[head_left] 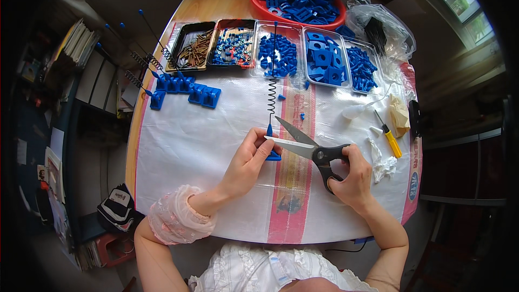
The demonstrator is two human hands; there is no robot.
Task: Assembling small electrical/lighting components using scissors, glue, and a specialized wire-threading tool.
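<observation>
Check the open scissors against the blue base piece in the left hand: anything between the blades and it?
Nothing visible. The right hand holds the scissors open, the lower blade's tip reaching the left hand's fingertips at the blue base piece. Its thin spring-and-rod stem rises away from the blades. The yellow-handled screwdriver lies off to the right.

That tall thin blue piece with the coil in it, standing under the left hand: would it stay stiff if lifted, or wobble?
The antenna piece would probably wobble: its coiled middle looks springy. Its thin rod suggests little weight. It may tip easily, since the left hand steadies its small blue base.
</observation>
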